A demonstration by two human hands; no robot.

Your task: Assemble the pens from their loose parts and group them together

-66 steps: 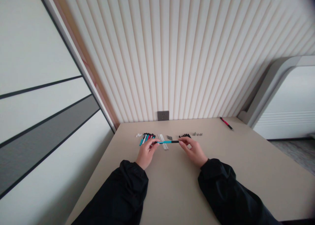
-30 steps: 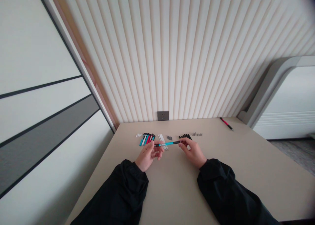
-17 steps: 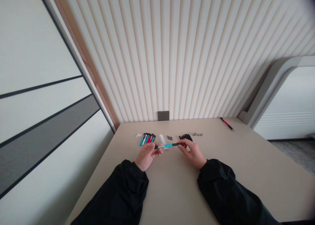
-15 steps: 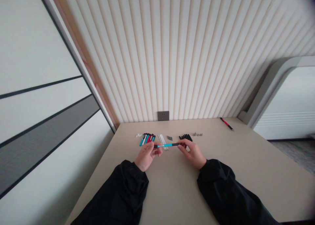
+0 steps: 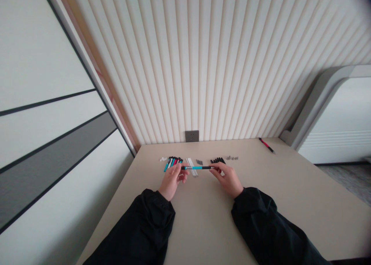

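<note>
Nearest the camera: two black sleeves, one per forearm, angling inward over the beige tabletop.
Left hand: left hand comes in from lower left, thumb and index closed on the pen's black end, other fingers loosely curled below.
Right hand: right hand comes in from lower right, knuckles up, thumb and fingertips pinching the opposite black end, no visible gap.
Pen: cyan-and-black pen spans both hands, roughly level, crossing in front of the white rods. Clearance over the tabletop hard to judge. Barrel contents hidden.
Row behind, left to right: small white bits; coloured barrels side by side, cyan, white and red with black ends, partly behind the left hand; white rods; small grey pieces; black tubes, just beyond the right hand; small metallic pieces.
Far right of tabletop: red-and-black pen lying diagonally, well apart from the row.
Back: dark socket low on the ribbed wall.
</note>
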